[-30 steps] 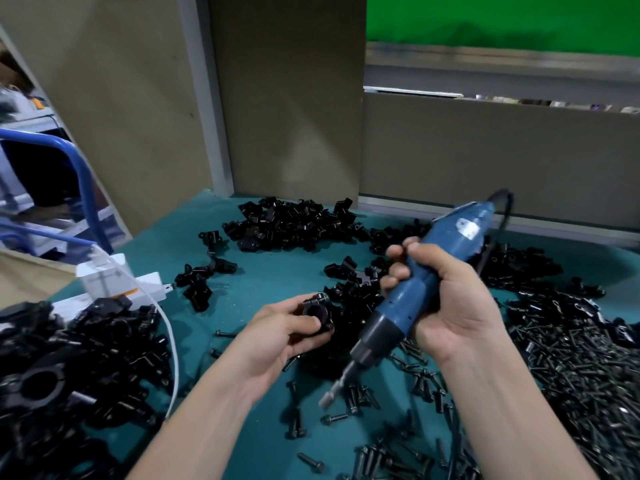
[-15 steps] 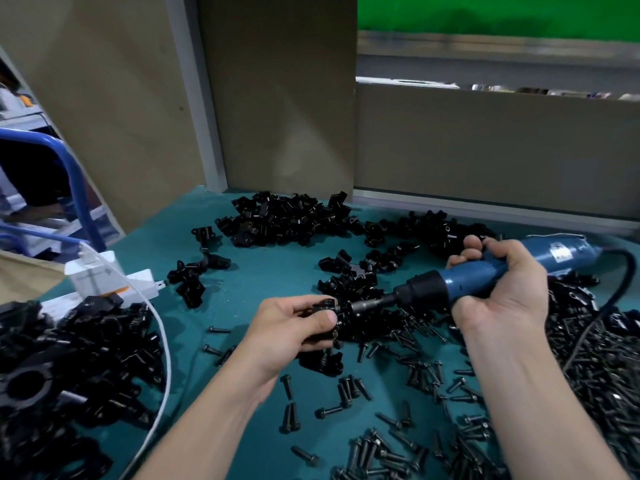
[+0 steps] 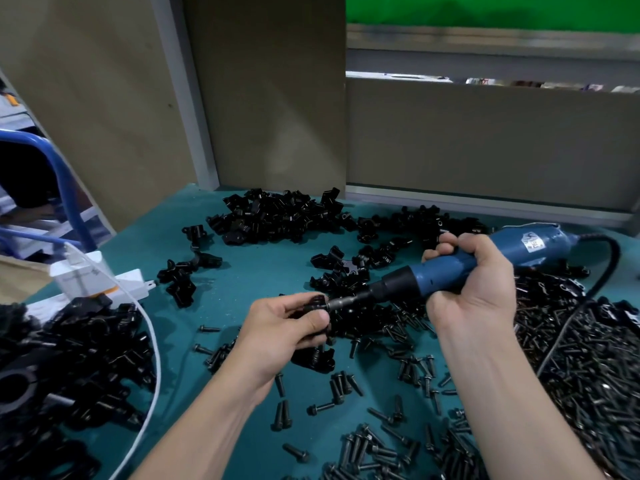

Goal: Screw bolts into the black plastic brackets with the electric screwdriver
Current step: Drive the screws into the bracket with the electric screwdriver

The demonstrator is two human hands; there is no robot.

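Far left: heap of black brackets (image 3: 69,358) on the teal tabletop (image 3: 263,271); white charger block (image 3: 100,278) and white cable (image 3: 154,344) lie by it.
Rear centre: second bracket pile (image 3: 277,216) near the partition.
Left hand (image 3: 287,327): grip pinching one held bracket (image 3: 317,304) between thumb and fingers, above the tabletop.
Electric screwdriver (image 3: 450,268): blue, near level, bit tip meeting the held bracket from the right.
Right hand (image 3: 474,289): grip wrapped round the screwdriver barrel.
Below hands: loose bolts (image 3: 346,382), scattered.
Far right: dense bolt heap (image 3: 588,368); black cord (image 3: 609,265) crosses it.
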